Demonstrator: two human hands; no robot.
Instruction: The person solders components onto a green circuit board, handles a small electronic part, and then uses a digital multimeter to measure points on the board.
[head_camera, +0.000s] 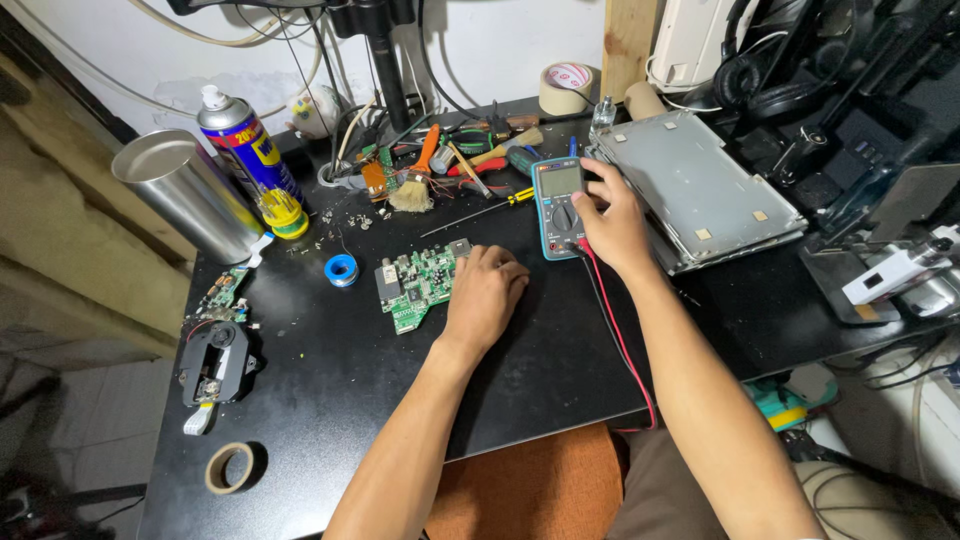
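The left hand (487, 297) rests knuckles-up on the black table (330, 390), fingers curled loosely, pressing on the right edge of a green circuit board (415, 285); whether it pinches anything underneath, I cannot tell. The board lies flat, just left of a grey multimeter (560, 207).

The right hand (612, 228) lies over the multimeter's right side, fingers spread half open, with the fingertips at the round selector dial and the thumb near the lower edge. It grips nothing firmly. A red lead (622, 345) and a black one run from the bottom of the multimeter under this hand and back toward the table's near edge.

Right of the multimeter, touching the hand's far side, lies a flat grey metal panel (695, 190). Behind the multimeter sits a heap of tools, among them an orange-handled brush (415, 180) and a yellow-handled screwdriver (480, 210). Left of the multimeter, beyond the board, lies a small blue solder spool (341, 269); further left stand a blue-and-yellow spray can (250, 160) and a tilted metal cylinder (185, 195). Well left and nearer lie a black disc drive mechanism (215, 365) and a tape roll (229, 467).
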